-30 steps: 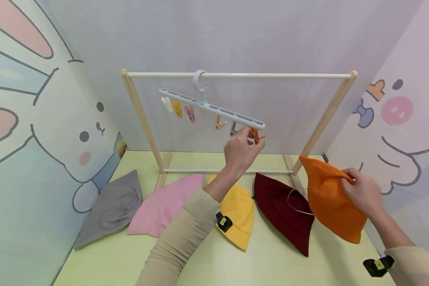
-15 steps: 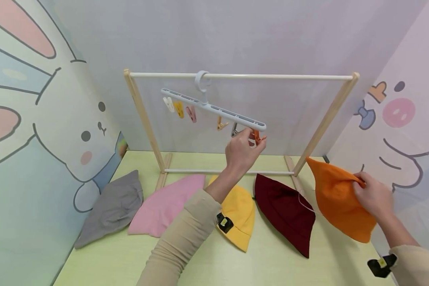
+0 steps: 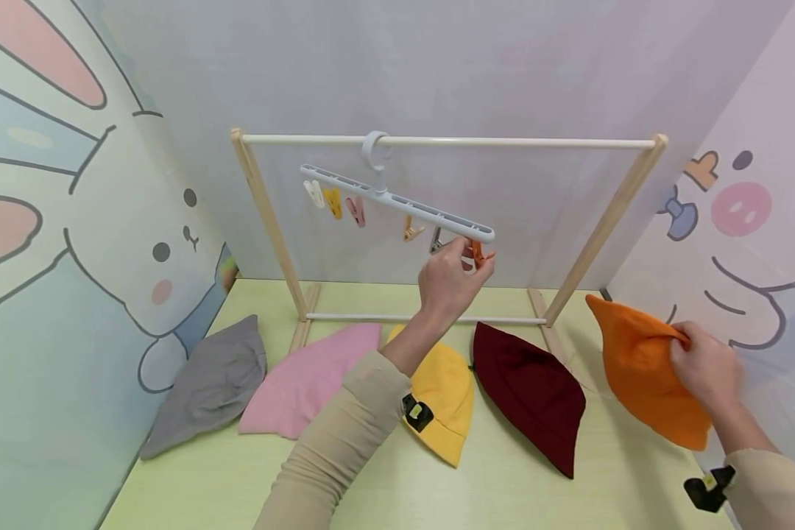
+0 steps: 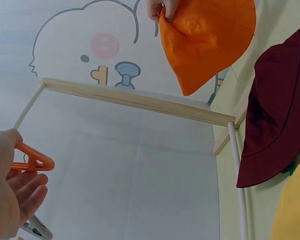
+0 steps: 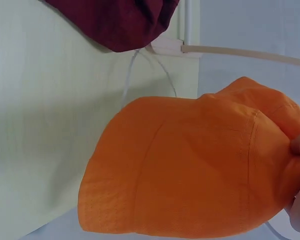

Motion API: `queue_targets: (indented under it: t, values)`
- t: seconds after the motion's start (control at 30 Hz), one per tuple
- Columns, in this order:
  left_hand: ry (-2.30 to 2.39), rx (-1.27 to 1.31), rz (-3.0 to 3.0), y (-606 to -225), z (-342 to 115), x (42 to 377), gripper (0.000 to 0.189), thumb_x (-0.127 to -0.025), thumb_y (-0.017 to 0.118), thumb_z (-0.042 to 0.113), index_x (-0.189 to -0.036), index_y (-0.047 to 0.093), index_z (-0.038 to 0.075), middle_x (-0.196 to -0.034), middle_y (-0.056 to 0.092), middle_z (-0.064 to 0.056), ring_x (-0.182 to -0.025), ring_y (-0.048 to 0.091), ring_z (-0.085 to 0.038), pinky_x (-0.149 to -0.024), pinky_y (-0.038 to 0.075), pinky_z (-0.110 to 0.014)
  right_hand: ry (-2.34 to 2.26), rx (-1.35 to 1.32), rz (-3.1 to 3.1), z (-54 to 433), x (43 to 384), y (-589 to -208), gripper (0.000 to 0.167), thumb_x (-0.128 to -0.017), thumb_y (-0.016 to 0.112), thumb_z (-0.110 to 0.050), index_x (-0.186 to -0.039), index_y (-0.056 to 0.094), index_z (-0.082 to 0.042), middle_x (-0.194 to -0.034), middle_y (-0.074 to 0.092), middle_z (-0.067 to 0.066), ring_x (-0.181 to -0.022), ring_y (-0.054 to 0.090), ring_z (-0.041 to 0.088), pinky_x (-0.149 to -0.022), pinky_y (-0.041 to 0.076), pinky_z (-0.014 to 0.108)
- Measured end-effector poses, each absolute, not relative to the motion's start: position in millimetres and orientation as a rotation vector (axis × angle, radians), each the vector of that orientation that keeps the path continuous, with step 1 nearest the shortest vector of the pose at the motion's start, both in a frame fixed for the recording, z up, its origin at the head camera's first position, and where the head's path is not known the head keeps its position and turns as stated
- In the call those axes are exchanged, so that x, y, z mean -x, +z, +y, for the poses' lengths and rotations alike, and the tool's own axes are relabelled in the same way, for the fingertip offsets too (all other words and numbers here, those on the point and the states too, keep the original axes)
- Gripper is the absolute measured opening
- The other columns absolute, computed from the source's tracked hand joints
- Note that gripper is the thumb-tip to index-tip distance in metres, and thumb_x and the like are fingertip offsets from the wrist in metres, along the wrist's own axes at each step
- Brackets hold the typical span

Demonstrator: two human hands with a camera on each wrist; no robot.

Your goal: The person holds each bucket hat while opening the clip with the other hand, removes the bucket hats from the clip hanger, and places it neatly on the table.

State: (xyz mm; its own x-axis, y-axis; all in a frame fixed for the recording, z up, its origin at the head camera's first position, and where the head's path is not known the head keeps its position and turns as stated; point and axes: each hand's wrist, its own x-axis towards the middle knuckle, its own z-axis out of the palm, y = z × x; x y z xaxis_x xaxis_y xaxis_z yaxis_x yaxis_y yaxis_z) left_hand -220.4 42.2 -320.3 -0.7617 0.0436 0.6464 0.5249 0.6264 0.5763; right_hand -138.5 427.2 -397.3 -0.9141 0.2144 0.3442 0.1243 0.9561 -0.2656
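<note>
In the head view my left hand (image 3: 447,280) pinches an orange clothespin (image 3: 478,254) under the right end of a pale blue hanger (image 3: 397,201). Thumb and fingers are on the clothespin's handles, and the left wrist view shows its body beyond the thumb tip. Off to the right, my right hand (image 3: 707,368) grips an orange bucket hat (image 3: 642,372) by its gathered top. That hat hangs in front of the right wall, its brim (image 5: 102,195) toward the lower left in the right wrist view. A thin pale string (image 5: 130,75) trails between it and the maroon bucket hat (image 3: 526,394).
The hanger hooks over the white rail (image 3: 503,142) of a wooden rack (image 3: 603,228). Several other clothespins dangle from it, including a yellow one (image 3: 333,203). On the pale table (image 3: 503,500) lie grey (image 3: 208,386), pink (image 3: 311,379) and yellow (image 3: 444,383) bucket hats.
My right hand has carried the orange hat further right, away from the maroon hat. The string no longer crosses the maroon hat. My left hand stays on the orange clothespin.
</note>
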Motion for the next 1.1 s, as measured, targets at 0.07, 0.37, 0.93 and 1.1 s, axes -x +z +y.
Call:
queue_targets:
  t: [0.07, 0.37, 0.93, 1.1]
  values:
    - [-1.056, 0.445, -2.251, -320.4, 42.1, 220.3, 0.021, -0.082, 0.065, 0.036, -0.083, 0.060, 0.016, -0.081, 0.068, 0.005, -0.066, 0.063, -0.006, -0.049, 0.040, -0.013, 0.332, 0.259, -2.727, 429.1, 138.1, -398.7, 0.021, -0.087, 0.051, -0.008, -0.104, 0.057, 0.002, -0.094, 0.060, 0.031, -0.063, 0.050, 0.045, -0.050, 0.033, 0.043]
    - [-1.056, 0.453, -2.252, -320.0, 42.5, 220.7, 0.022, -0.082, 0.065, 0.037, -0.083, 0.060, 0.016, -0.081, 0.068, 0.004, -0.066, 0.063, -0.006, -0.048, 0.040, -0.013, 0.275, 0.189, -2.667, 438.2, 136.0, -420.9, 0.020, -0.084, 0.051, -0.004, -0.102, 0.057, -0.002, -0.090, 0.060, 0.027, -0.070, 0.051, 0.051, -0.046, 0.032, 0.052]
    - [-1.070, 0.452, -2.259, -320.1, 42.5, 220.6, 0.022, -0.083, 0.064, 0.036, -0.084, 0.060, 0.015, -0.082, 0.068, 0.001, -0.066, 0.063, -0.008, -0.048, 0.039, -0.014, 0.218, -0.037, -2.657, 418.3, 142.8, -452.1, 0.018, -0.080, 0.056, -0.003, -0.098, 0.058, -0.005, -0.086, 0.062, 0.020, -0.066, 0.053, 0.048, -0.047, 0.036, 0.055]
    - [-1.071, 0.458, -2.259, -320.1, 42.5, 220.0, 0.021, -0.083, 0.064, 0.036, -0.085, 0.060, 0.016, -0.082, 0.068, 0.002, -0.067, 0.063, -0.007, -0.048, 0.039, -0.013, 0.212, -0.088, -2.679, 407.9, 141.9, -461.0, 0.017, -0.080, 0.056, -0.003, -0.097, 0.057, -0.005, -0.086, 0.062, 0.019, -0.063, 0.053, 0.047, -0.048, 0.037, 0.056]
